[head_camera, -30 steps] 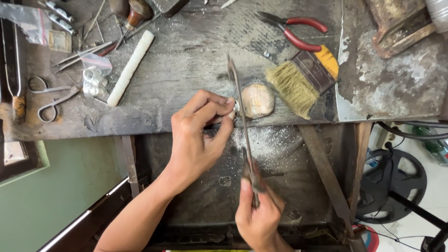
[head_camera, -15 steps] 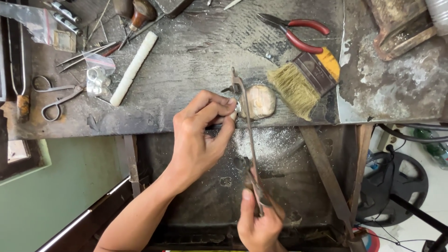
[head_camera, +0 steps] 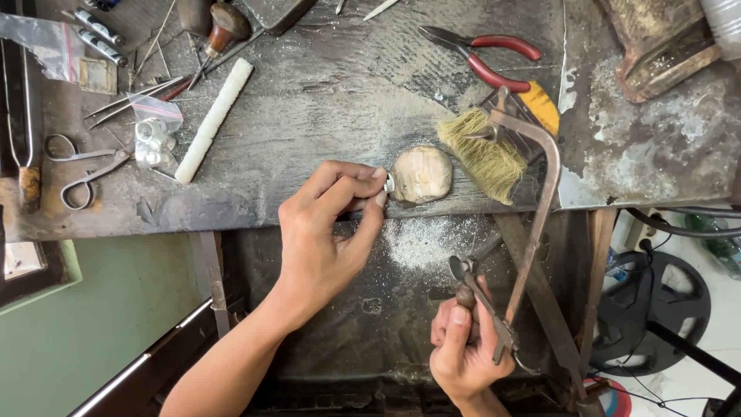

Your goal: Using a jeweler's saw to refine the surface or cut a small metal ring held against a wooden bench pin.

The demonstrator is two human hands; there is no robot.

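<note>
At the desk's (head_camera: 309,93) front edge, my left hand (head_camera: 328,232) pinches a small silver piece (head_camera: 388,184) against the rounded wooden peg (head_camera: 421,174), while my right hand (head_camera: 463,351) grips the handle of a jeweller's saw (head_camera: 525,224) below the edge. Near the left edge, a clear plastic bag (head_camera: 153,131) holds small pale pieces.

Even, soft daylight over bench (head_camera: 324,93); faint shadows under hands; mild glare lower right of frame; sharp focus; slight wide-angle bending at edges.
</note>
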